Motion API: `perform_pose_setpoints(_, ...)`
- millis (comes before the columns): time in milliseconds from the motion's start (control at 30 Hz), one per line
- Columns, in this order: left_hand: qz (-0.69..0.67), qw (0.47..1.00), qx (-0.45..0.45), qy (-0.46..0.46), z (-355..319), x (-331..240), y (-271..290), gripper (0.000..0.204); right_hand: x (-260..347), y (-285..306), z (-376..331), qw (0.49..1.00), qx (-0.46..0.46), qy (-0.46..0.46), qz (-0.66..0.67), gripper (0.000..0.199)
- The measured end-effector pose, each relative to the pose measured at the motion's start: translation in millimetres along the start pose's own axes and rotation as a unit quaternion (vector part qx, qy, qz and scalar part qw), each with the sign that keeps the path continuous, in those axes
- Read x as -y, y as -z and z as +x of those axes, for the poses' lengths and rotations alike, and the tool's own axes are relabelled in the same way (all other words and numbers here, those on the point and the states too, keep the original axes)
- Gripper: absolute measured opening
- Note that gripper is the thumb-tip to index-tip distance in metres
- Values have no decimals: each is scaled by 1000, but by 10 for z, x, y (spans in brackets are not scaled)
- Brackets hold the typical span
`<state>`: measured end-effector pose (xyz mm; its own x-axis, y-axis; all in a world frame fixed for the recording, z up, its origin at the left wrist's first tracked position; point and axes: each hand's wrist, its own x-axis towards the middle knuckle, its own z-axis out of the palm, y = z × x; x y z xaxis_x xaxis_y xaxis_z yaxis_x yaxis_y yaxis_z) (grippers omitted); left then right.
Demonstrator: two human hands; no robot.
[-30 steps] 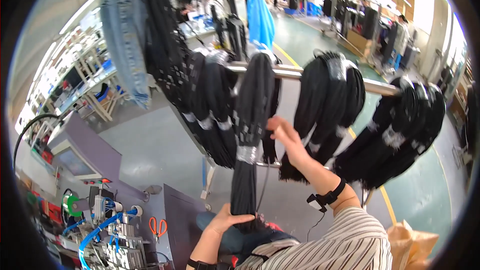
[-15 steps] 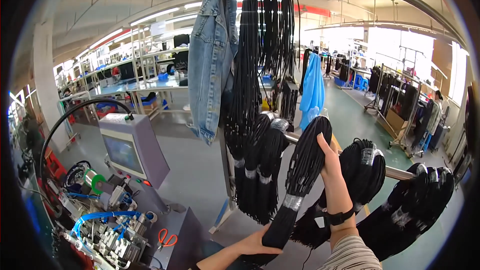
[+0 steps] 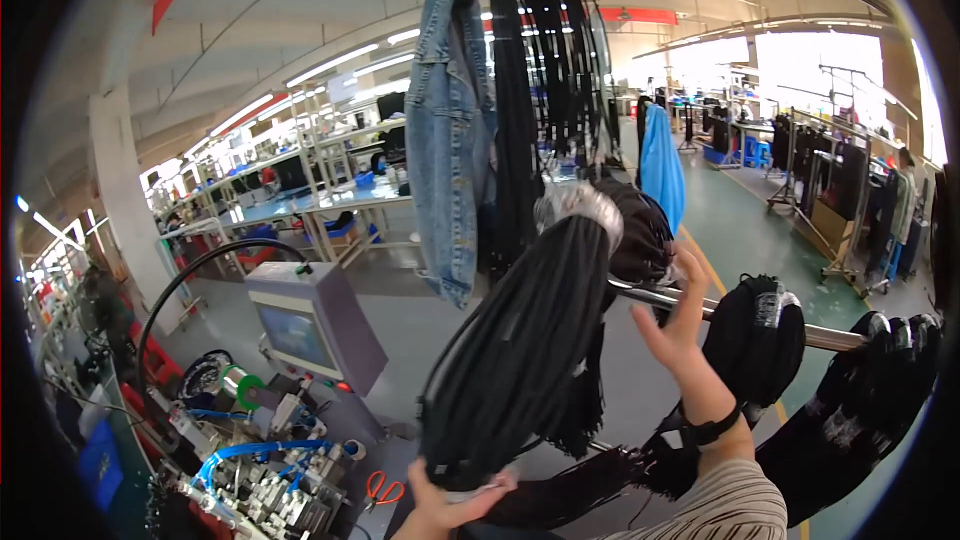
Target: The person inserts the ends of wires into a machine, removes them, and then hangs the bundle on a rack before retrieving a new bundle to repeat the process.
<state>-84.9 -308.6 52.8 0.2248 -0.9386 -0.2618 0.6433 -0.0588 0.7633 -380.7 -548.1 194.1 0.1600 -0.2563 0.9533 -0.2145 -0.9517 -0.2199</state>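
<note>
A thick bundle of black cables [image 3: 510, 325] slants across the middle, its upper end bound with clear shiny wrap [image 3: 585, 208]. My left hand [image 3: 455, 502] is closed around the lower end of this bundle. Beside the metal rail [image 3: 690, 300], to the right of the bundle, my right hand [image 3: 678, 325] is raised with its fingers apart and nothing in them. A second black bundle [image 3: 640, 230] lies over the rail, just behind that hand's fingertips.
More cable bundles [image 3: 755, 340] hang along the rail at right. A denim jacket [image 3: 445, 150] and long black cables [image 3: 565, 60] hang from the upper bar. At left are a monitor box [image 3: 310, 325], a machine with blue tubes [image 3: 270, 470] and orange-handled scissors [image 3: 383, 488].
My right hand has let go of the cable bundle's upper part and opened. The bundle has swung up and left, its wrapped end now higher. My view has shifted too.
</note>
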Motion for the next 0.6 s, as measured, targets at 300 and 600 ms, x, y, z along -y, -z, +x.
perform_pose_setpoints(300,402,747,74,-524,-998,-457,35,56,-1458,-386,-176,953,5,-116,-280,78)
perform_pose_setpoints(600,327,818,-129,-456,-2234,-1291,356,21,179,-581,906,996,-26,81,-39,61)
